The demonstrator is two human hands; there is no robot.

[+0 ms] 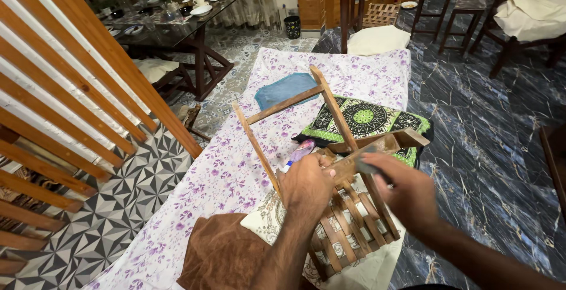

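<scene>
Your left hand (305,185) is clamped on a leg of the small upturned slatted wooden stool (345,207), which lies on the white sheet with purple flowers (236,166) — its legs pointing up and away from you. Your right hand (404,191) is closed on a small grey-blue block (367,167) pressed against the stool's upper rail. A tube-like thing with a blue tip (298,153) lies just beside your left hand. A brown cloth (221,254) sits near you, a green patterned cushion (365,120) beyond the stool.
</scene>
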